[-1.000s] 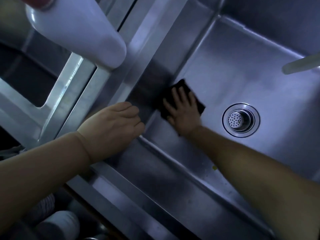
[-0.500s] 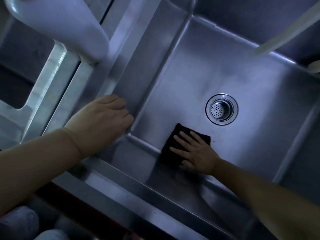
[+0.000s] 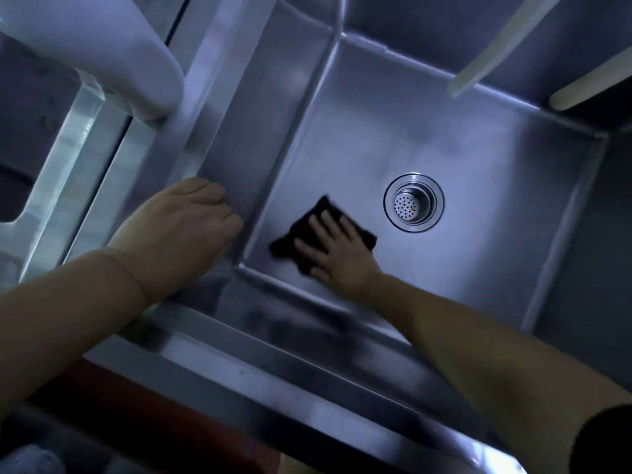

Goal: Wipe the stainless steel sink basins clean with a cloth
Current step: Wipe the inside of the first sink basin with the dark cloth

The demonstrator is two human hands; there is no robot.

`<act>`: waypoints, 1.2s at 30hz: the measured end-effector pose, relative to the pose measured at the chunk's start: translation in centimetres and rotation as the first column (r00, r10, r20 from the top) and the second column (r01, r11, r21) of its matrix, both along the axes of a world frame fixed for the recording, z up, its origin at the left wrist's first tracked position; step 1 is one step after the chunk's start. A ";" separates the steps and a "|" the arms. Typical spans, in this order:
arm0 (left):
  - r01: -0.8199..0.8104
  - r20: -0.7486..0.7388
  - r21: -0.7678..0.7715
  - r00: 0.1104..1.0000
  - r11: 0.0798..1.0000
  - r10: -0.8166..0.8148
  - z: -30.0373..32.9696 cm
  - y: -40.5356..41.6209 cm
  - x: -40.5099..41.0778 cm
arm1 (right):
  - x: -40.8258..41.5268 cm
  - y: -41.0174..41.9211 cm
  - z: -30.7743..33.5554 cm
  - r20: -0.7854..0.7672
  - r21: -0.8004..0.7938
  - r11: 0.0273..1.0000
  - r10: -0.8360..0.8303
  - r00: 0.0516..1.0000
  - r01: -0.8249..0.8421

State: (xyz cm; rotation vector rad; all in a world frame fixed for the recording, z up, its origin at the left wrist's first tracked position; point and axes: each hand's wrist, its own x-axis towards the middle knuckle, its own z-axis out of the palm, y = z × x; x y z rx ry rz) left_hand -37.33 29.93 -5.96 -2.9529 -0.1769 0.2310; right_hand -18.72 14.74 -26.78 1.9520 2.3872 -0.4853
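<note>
A stainless steel sink basin [image 3: 478, 159] fills the middle and right of the head view, with a round drain strainer [image 3: 413, 202] in its floor. A black cloth [image 3: 301, 230] lies flat on the basin floor near the front-left corner, left of the drain. My right hand [image 3: 337, 248] presses down on the cloth with fingers spread. My left hand [image 3: 181, 234] rests curled over the steel divider rim at the basin's left edge and holds no object.
A second basin [image 3: 30, 138] lies to the left beyond the divider. A white plastic container [image 3: 102, 46] sits at the top left above the divider. Two pale faucet spouts [image 3: 496, 46] reach in from the top right. The sink's front rim [image 3: 307, 388] runs along the bottom.
My right hand slid the cloth from the left wall to the front edge, then up and left across the floor. The left hand stayed on the rim.
</note>
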 end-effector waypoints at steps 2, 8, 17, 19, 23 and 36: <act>0.000 0.003 0.000 1.000 1.000 0.000 0.1 -0.1 0.1 | -0.3 -4.4 0.1 -0.023 0.003 0.991 0.137 0.990 -0.137; -0.013 -0.008 0.009 1.000 1.000 0.013 0.3 -0.4 0.2 | 7.5 -11.6 1.2 0.035 -0.101 0.957 0.275 0.961 -0.271; -0.017 -0.040 0.012 0.999 1.000 0.017 0.4 -0.4 0.4 | 9.8 -8.0 1.8 0.057 -0.117 0.923 -0.361 0.931 0.365; -0.020 -0.069 0.016 0.997 1.000 0.021 0.5 -0.4 0.3 | 7.6 -6.8 1.6 0.040 -0.081 0.945 -0.314 0.949 0.316; -0.026 -0.107 0.023 0.994 0.999 0.029 0.5 -0.3 0.4 | 2.8 -3.1 1.4 -0.017 -0.066 0.993 -0.096 0.995 0.095; -0.034 -0.108 0.043 0.993 0.998 0.039 0.7 -0.6 0.5 | 4.6 -9.4 2.1 -0.003 -0.121 0.941 0.319 0.948 -0.317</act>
